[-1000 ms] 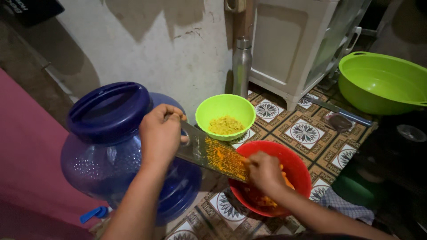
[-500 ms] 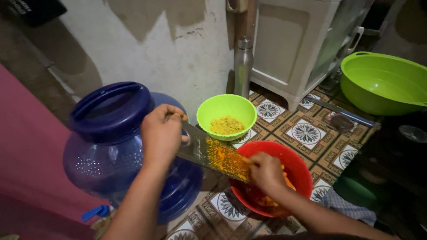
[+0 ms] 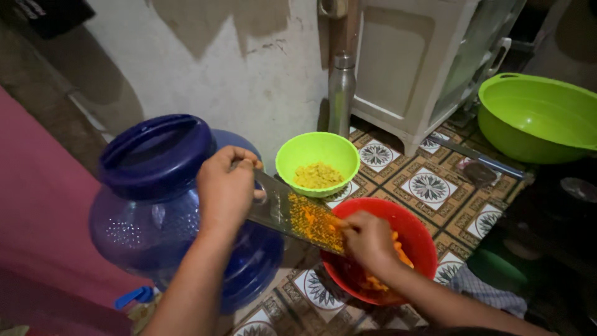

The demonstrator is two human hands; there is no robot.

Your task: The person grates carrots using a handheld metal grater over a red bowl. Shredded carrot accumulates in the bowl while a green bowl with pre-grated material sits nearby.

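Note:
My left hand [image 3: 227, 190] grips the upper end of a flat metal grater [image 3: 292, 214], which slants down over a red bowl [image 3: 413, 233]. The grater's face is coated with orange-yellow gratings. My right hand [image 3: 370, 239] presses a small orange piece against the grater's lower end, above the red bowl; the piece is mostly hidden by my fingers. Orange shreds lie in the red bowl. A small lime-green bowl [image 3: 317, 152] holding yellow gratings stands just behind the grater.
A large blue water jug [image 3: 155, 218] stands under my left arm. A steel bottle [image 3: 341, 93] and a white plastic cabinet [image 3: 404, 68] stand by the wall. A big green basin [image 3: 538, 118] sits at the right. The floor is patterned tile [image 3: 429, 186].
My right hand has slid slightly down and right along the grater. My left hand and the grater stay where they were; the camera shifted a little.

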